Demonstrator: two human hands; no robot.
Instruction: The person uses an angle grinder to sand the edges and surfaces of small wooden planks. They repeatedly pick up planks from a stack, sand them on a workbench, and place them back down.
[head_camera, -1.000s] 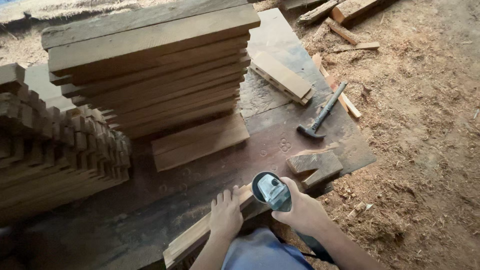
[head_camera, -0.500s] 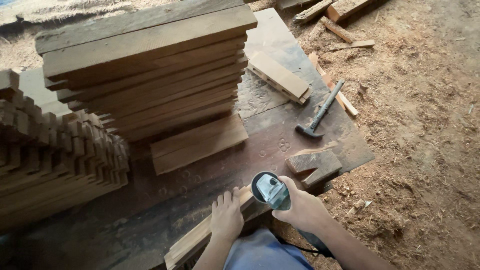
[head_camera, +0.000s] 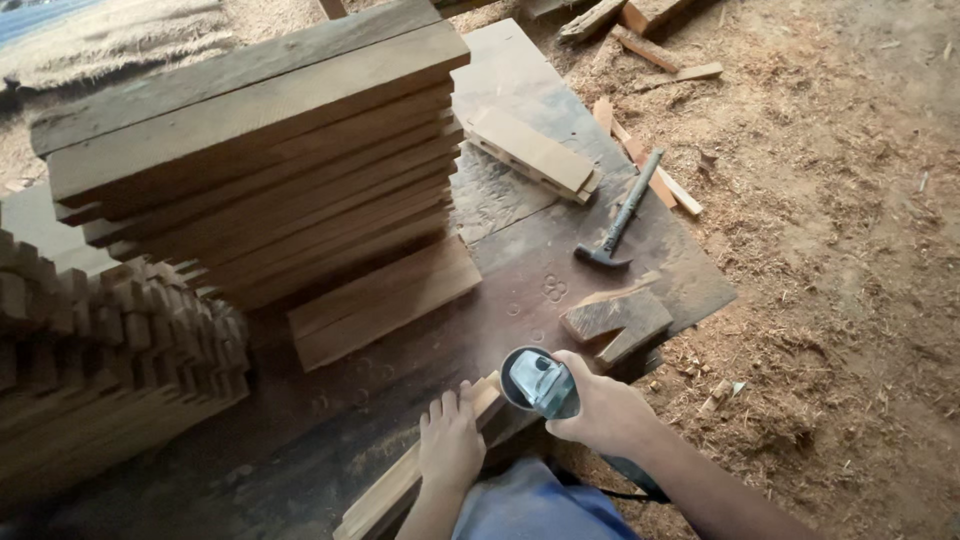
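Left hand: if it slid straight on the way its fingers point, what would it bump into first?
Probably the short boards lying flat at the foot of the big stack. The left hand rests on a wooden strip, fingers pointing up the dark board; depth is uncertain.

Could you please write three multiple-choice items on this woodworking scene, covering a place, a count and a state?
1. Where does the hammer lie?
A. on the dark board, right of the plank stack
B. on top of the plank stack
C. in the left hand

2. How many hammers are in view?
A. three
B. one
C. none

3. What is the left hand doing?
A. gripping the hammer
B. hanging free in the air
C. pressing flat on a wooden strip

Answers:
1 A, it rests on the dark board beside the plank stack.
2 B, only one shows.
3 C, its palm lies on the wooden strip, while the right hand holds a power tool.
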